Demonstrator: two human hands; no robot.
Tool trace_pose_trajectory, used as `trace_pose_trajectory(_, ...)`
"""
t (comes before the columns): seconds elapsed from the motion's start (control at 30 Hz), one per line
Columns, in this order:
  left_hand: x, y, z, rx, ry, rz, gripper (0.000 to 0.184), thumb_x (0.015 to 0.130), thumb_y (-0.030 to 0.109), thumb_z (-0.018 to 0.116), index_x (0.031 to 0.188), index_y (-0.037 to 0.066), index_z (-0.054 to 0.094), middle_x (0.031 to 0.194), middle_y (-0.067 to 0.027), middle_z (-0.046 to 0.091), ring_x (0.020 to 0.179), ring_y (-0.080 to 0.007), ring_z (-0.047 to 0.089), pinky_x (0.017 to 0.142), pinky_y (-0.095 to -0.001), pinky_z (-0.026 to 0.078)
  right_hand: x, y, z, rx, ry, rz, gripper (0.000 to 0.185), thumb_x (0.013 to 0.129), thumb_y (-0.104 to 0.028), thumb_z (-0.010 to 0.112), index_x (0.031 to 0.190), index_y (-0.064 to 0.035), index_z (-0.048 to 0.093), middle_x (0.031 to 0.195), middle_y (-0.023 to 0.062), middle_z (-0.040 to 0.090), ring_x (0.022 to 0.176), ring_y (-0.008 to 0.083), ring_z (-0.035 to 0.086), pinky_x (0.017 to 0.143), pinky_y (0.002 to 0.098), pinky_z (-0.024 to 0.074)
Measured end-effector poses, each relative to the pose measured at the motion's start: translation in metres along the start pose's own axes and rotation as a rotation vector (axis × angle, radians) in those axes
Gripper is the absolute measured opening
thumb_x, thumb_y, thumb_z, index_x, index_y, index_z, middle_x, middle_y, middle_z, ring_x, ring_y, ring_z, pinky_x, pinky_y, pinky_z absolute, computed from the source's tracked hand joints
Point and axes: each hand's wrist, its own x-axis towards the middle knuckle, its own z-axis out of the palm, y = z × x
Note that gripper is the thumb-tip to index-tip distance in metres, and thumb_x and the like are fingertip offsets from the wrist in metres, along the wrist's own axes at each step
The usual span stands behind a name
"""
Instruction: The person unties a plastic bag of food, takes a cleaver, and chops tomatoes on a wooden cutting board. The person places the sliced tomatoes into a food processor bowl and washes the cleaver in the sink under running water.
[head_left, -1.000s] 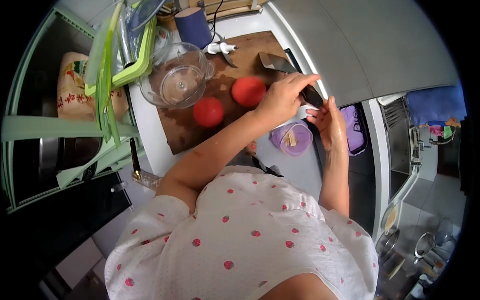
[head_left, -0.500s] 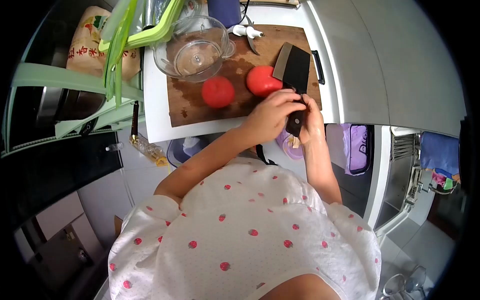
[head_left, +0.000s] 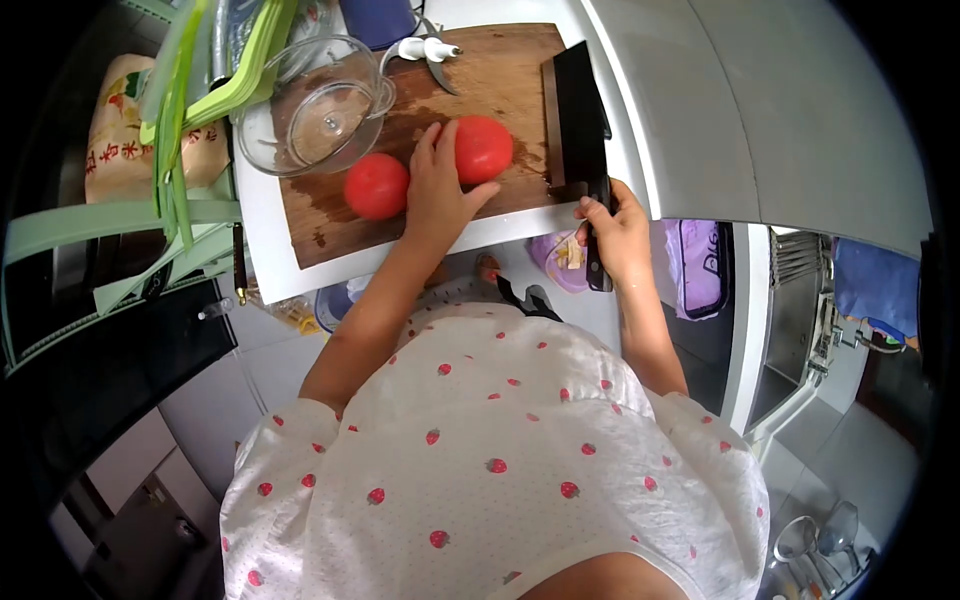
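My right hand (head_left: 622,238) grips the dark handle of a cleaver (head_left: 578,120) at the cutting board's right edge. The broad black blade points away from me, with its paler cutting edge facing left. My left hand (head_left: 438,190) is cupped round the near left side of a red tomato (head_left: 484,150), thumb on the near side and fingers to the left. A second tomato (head_left: 377,186) sits just left of that hand. Both tomatoes are whole and rest on the wooden cutting board (head_left: 510,60).
A clear lidless bowl (head_left: 310,110) with a handle stands on the board's left part. Behind it lies a white-hubbed chopper blade (head_left: 425,48), beside a dark blue container (head_left: 375,20). Green onions (head_left: 172,130) hang over a green rack at left. A purple-lined bin (head_left: 697,265) is below, right.
My left hand has left the cleaver and moved left onto the right-hand tomato. My right hand now holds the cleaver alone, its blade turned more upright. The view has shifted slightly right.
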Motion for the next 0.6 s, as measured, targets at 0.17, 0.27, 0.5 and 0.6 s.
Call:
trace_pose_trajectory(0.17, 0.011, -0.004, 0.017, 0.113, -0.03, -0.093, 0.089, 0.059, 0.033, 0.082, 0.132, 0.004, 0.039, 0.124, -0.0206, 0.038, 0.115, -0.0381, 0.039, 0.098, -0.0458, 0.035, -0.007, 0.005, -0.012, -0.641, 0.091, -0.138, 0.037, 0.078, -0.01, 0.062, 0.113, 0.0007, 0.052, 0.067, 0.0162, 0.06, 0.06, 0.0271, 0.061, 0.059, 0.038, 0.0467)
trace_pose_trajectory(0.27, 0.011, 0.008, 0.029, 0.106, -0.01, -0.107, 0.089, 0.058, 0.03, 0.083, 0.133, 0.009, 0.039, 0.121, -0.0188, 0.039, 0.11, -0.0385, 0.04, 0.094, -0.0457, 0.038, -0.004, 0.006, -0.008, -0.745, 0.087, -0.188, 0.04, 0.08, -0.012, 0.06, 0.117, -0.0008, 0.049, 0.074, 0.0218, 0.063, 0.071, 0.039, 0.062, 0.065, 0.0427, 0.0474)
trace_pose_trajectory(0.5, 0.01, 0.011, 0.044, -0.026, -0.095, -0.011, 0.085, 0.062, 0.029, 0.081, 0.133, 0.009, 0.04, 0.128, -0.0204, 0.037, 0.113, -0.0384, 0.039, 0.098, -0.0451, 0.035, 0.02, -0.003, -0.026, -0.544, -0.041, 0.075, 0.022, 0.091, -0.021, 0.056, 0.095, 0.001, 0.055, 0.057, 0.0046, 0.055, 0.044, 0.0082, 0.052, 0.043, 0.0224, 0.0412)
trace_pose_trajectory(0.6, 0.008, 0.008, 0.043, -0.119, -0.198, -0.028, 0.084, 0.064, 0.031, 0.078, 0.135, 0.01, 0.038, 0.129, -0.019, 0.04, 0.119, -0.0356, 0.038, 0.1, -0.0441, 0.033, 0.021, 0.007, -0.029, -0.336, -0.039, 0.059, 0.019, 0.091, -0.018, 0.057, 0.095, 0.001, 0.056, 0.058, 0.0031, 0.054, 0.046, 0.0077, 0.051, 0.044, 0.0228, 0.0407)
